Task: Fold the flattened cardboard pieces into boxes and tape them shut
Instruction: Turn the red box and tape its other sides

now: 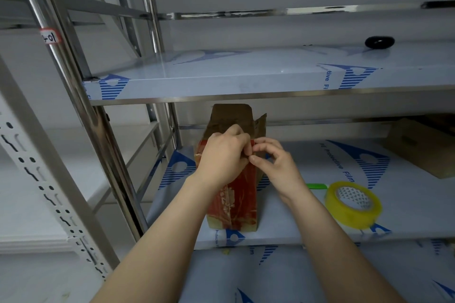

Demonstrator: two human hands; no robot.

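While both hands work at its upper edge, a red box point(236, 194) stands upright on the middle shelf point(283, 231) of a metal rack, close to the shelf's front edge. Box is partly formed: red printed sides, brown flaps at the top open and standing up, the largest flap point(230, 115) rising toward the underside of the shelf above.

Left hand point(225, 155): wrapped over the top of the box from the left, fingers curled closed around the upper edge where the brown flap meets the red side. Firm hold on the cardboard.

Right hand point(273, 162): thumb and forefinger pinched together at the box's upper right corner, just beside the left hand's fingertips. Remaining fingers curled loosely and spread. Whether the pinch has cardboard or a strip of tape in it, cannot tell; too small and partly hidden.

Roll of yellow tape point(353, 204) lies on the same shelf, right of the box, apart from it and near the front edge. Small green item point(316, 186) sits just behind the roll.

Plain brown carton point(423, 147) at far right rear of the shelf. Upper shelf point(221, 81) carries a black round object point(379, 42) toward the back right. Shelves covered in white film with blue print. Red-edged label point(51, 36) on the left post.
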